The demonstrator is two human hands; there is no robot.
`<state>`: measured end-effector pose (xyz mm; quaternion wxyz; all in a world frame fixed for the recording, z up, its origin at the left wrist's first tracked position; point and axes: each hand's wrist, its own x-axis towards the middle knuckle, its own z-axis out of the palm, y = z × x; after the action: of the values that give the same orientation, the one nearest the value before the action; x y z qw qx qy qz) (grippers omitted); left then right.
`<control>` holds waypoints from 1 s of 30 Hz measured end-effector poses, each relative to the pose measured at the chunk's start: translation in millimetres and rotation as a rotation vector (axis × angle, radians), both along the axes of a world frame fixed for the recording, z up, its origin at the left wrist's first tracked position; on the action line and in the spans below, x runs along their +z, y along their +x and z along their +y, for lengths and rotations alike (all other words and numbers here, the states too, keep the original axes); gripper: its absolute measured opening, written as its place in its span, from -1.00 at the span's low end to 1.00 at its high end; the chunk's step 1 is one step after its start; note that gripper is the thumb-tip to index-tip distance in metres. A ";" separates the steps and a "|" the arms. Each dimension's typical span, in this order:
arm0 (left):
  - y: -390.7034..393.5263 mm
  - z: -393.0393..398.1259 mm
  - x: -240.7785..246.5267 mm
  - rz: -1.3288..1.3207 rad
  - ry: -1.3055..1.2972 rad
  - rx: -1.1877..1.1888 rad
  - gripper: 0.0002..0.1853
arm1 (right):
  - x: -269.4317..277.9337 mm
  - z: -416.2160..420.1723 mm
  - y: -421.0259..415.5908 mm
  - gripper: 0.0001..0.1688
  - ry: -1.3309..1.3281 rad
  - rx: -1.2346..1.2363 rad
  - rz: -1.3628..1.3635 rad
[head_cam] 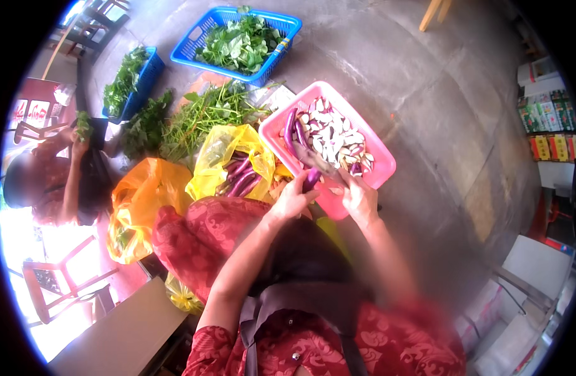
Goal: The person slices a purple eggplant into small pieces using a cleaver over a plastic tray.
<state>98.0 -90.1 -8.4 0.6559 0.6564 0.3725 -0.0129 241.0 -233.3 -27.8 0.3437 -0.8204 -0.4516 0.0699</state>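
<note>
My left hand (290, 199) grips a short purple eggplant piece (312, 179) over the near edge of a pink plastic basket (386, 162). In my right hand (359, 197) is a knife (317, 161), its blade blurred and pointing left above the basket. Cut eggplant pieces (332, 141) with pale flesh fill much of the basket. Long whole eggplants (290, 129) lie along its left side. Just left of the basket, a yellow plastic bag (205, 171) stands open with several purple eggplants (243, 176) inside.
Leafy greens sit in two blue baskets (177, 60) (151, 70). Between them and the bags lies a heap of green stems (203, 117). An orange plastic bag (147, 192) is by my knee. At left, another person (53, 178) holds greens. Boxes (546, 113) line the right.
</note>
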 end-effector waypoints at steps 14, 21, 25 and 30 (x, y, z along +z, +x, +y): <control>-5.7 8.5 -15.2 -0.224 -0.394 0.117 -0.65 | 3.0 9.0 -17.6 -0.42 0.009 0.019 0.085; -1.1 7.1 1.8 -0.381 -0.867 0.219 -0.54 | -51.9 10.8 -3.9 -0.51 -0.007 -0.092 0.260; -3.8 8.1 -12.2 -0.351 -0.877 0.301 -0.54 | 2.3 21.9 -26.8 -0.44 0.046 -0.065 0.123; -2.8 0.9 5.5 -0.369 -1.062 0.230 -0.53 | -46.9 20.6 -15.5 -0.55 -0.105 -0.165 0.270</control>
<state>95.2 -89.2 -2.9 0.9471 0.1833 0.2632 -0.0120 225.6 -212.8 -74.7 0.3625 -0.8548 -0.3281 0.1743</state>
